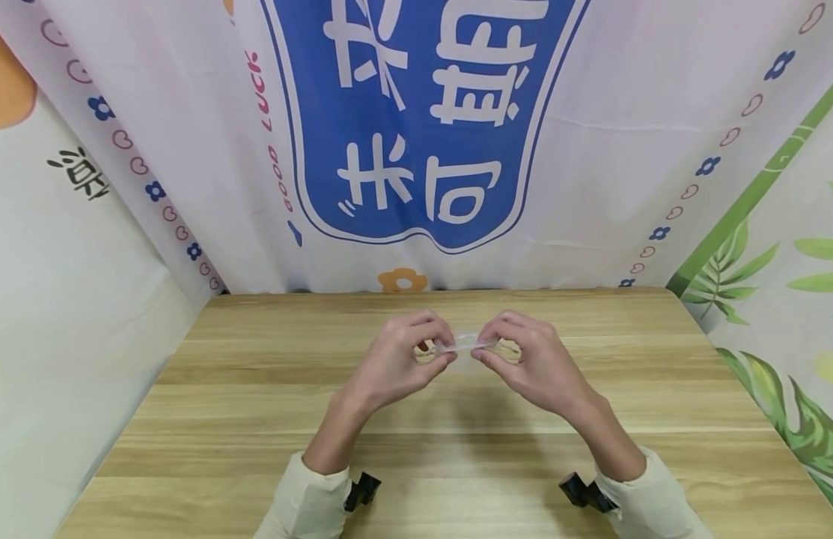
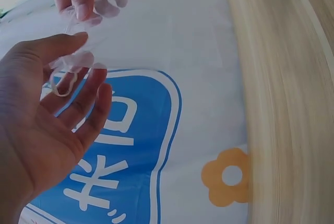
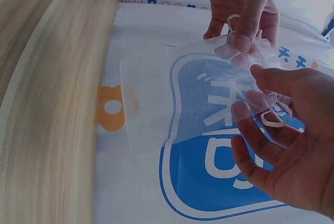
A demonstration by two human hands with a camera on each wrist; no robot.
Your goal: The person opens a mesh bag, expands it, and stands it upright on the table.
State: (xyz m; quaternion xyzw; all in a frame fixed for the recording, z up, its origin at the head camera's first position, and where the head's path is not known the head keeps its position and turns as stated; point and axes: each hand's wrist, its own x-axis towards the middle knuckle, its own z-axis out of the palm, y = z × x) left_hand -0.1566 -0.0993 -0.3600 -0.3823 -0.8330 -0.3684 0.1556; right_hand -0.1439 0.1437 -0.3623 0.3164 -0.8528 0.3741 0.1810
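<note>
A sheer white mesh drawstring pouch [image 3: 198, 98] hangs between my two hands, over the table. My left hand [image 1: 399, 359] pinches one side of its gathered top between thumb and fingers. On the other side, my right hand [image 1: 540, 363] pinches the same top edge, its remaining fingers loosely bent in the right wrist view. A white drawstring loop [image 2: 63, 85] sticks out by the left hand, and another loop [image 3: 274, 119] shows by the right. From the head view the pouch is only a thin pale strip. Whether anything is inside cannot be made out.
Beneath the hands lies a wood-grain table [image 1: 254, 419]. A printed cloth [image 1: 591, 187] with a blue sign and flowers hangs along its back edge, with more cloth at both sides. A black wrist mount [image 1: 362, 491] sits by each sleeve.
</note>
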